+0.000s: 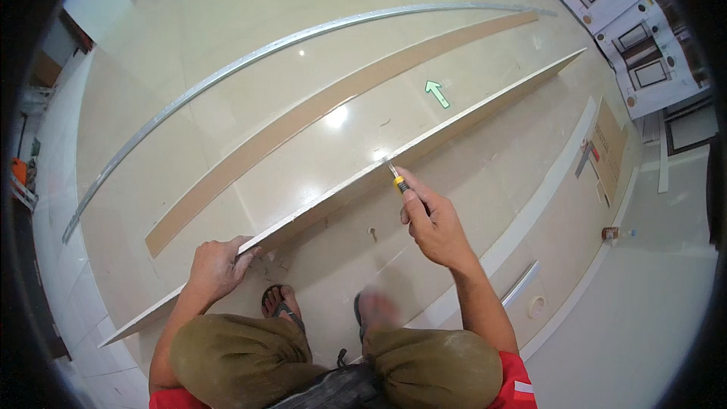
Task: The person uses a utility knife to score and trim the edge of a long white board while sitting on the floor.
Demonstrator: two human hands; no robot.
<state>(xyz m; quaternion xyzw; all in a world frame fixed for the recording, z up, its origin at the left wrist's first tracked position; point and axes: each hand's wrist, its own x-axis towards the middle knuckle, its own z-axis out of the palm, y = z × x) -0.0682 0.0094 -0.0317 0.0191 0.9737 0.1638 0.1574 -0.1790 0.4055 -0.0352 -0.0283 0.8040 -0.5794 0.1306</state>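
Note:
A long narrow board [485, 117] with a pale edge slants across the view from lower left to upper right, tilted up on its long side. My left hand [217, 266] grips its upper edge near the lower-left end, thumb and fingers on either side. My right hand [433, 221] is closed around a small hand tool [400, 181] with a yellow and black handle. The tool's short metallic tip meets the board's upper edge around its middle; whether it is a blade or a screwdriver shaft I cannot tell.
Beyond the board lie a brown strip [341, 100] and a long silver metal profile [250, 59] on the glossy tiled floor [250, 0]. At right are a tape roll [537, 306], a bottle [610, 233], a cardboard piece [608, 144] and printed sheets [644, 38]. My sandalled feet [282, 304] stand close below the board.

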